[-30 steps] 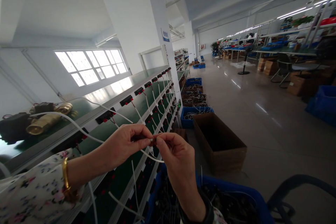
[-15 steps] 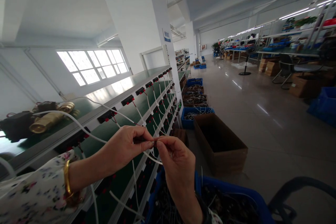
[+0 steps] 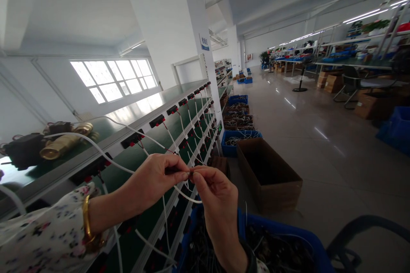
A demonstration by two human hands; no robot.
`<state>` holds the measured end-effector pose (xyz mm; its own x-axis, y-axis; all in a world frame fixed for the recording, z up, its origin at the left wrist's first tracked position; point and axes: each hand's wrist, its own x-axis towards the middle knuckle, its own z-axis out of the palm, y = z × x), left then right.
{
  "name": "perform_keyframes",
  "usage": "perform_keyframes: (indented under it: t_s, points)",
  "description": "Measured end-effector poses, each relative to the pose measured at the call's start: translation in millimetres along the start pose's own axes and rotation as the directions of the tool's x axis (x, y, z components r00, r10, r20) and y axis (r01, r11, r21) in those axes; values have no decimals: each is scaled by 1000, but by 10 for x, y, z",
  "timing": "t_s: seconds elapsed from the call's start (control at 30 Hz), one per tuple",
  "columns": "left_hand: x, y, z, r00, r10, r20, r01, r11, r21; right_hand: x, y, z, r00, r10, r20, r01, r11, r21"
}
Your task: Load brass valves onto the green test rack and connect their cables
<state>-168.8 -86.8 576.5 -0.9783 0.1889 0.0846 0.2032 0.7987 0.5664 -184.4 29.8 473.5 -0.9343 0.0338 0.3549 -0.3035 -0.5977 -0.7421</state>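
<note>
My left hand and my right hand meet fingertip to fingertip, each closed in a pinch. What lies between the fingertips is too small to tell, though it looks like thin wire ends. A white cable runs just below the fingers toward my right hand. Behind them stands a slanted rack with rows of black-and-red clips and white cables hanging from them. On its top at the left lie brass valves with black housings, and a white cable arcs from them toward my left hand.
An open cardboard box stands on the floor right of my hands. Blue bins full of dark parts and cables are below. More bins line the rack's foot. A chair, a fan and workbenches are farther right.
Both hands stay nearly in place, still pinched together. The view has shifted slightly, so the rack and valves appear a little farther right.
</note>
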Motion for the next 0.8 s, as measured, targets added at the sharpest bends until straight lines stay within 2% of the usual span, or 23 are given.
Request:
perform_keyframes:
  t_s: [0.17, 0.23, 0.47, 0.8]
  points:
    - [8, 16, -3, 1000, -3, 29, 3, 1000, 5, 5, 32, -35, 983, 158, 92, -173, 966, 190]
    - [16, 22, -7, 999, -18, 31, 18, 1000, 17, 1, 35, -44, 975, 183, 128, -208, 951, 229]
    - [16, 8, -33, 999, -46, 26, 45, 998, 37, -38, 70, -65, 966, 165, 197, -204, 958, 199]
    - [17, 0, -26, 999, -40, 22, 41, 999, -8, -48, 87, -43, 979, 129, 158, -153, 977, 149]
